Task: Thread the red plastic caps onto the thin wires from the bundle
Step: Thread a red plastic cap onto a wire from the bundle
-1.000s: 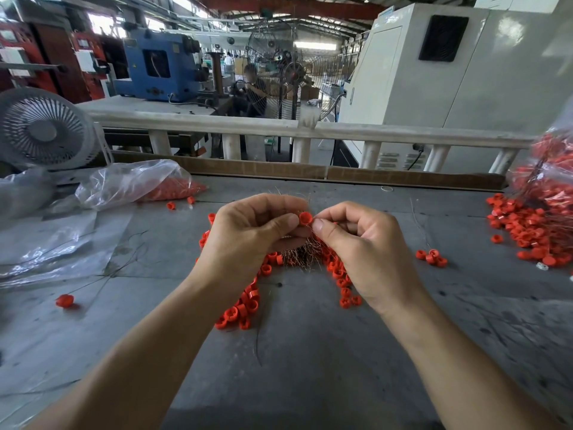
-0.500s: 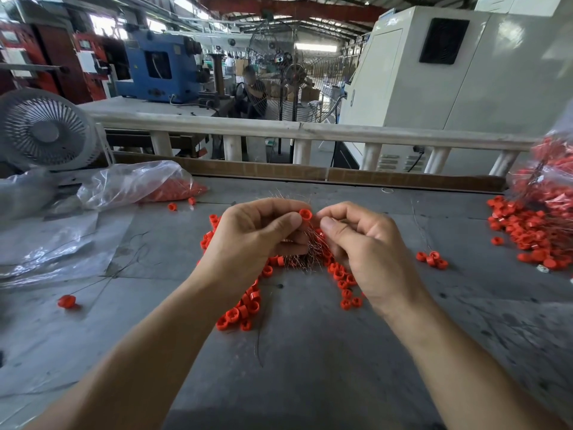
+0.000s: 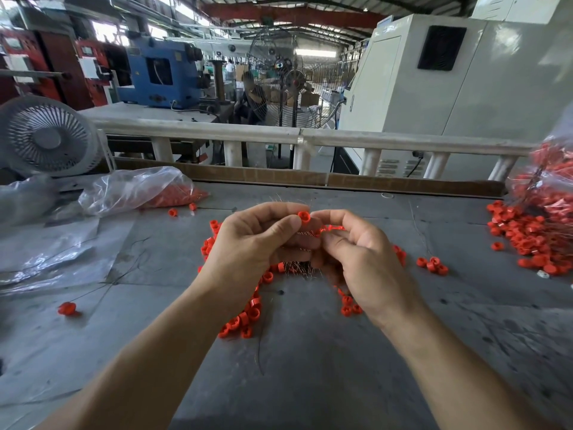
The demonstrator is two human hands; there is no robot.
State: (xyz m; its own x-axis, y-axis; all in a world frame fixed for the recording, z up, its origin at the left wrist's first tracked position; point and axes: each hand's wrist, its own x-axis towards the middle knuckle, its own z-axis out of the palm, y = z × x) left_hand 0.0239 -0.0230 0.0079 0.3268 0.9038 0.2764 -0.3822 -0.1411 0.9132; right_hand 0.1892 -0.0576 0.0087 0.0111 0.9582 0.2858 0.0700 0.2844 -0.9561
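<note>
Hands meet above desk (image 3: 310, 367) centre. Your left hand (image 3: 257, 243) grips wire bundle (image 3: 297, 265), thumb and forefinger pinching one red cap (image 3: 304, 216) at top. Your right hand (image 3: 362, 262) curls beside it, fingertips at cap; what it pinches, cannot tell. Loose caps (image 3: 245, 318) scattered beneath. Finished pile (image 3: 527, 240) far right.

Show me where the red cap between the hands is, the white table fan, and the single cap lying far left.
red cap (image 3: 304, 216): head view, open rim.
white table fan (image 3: 46, 138): head view, grille centre.
single cap (image 3: 67, 308): head view, top.
</note>
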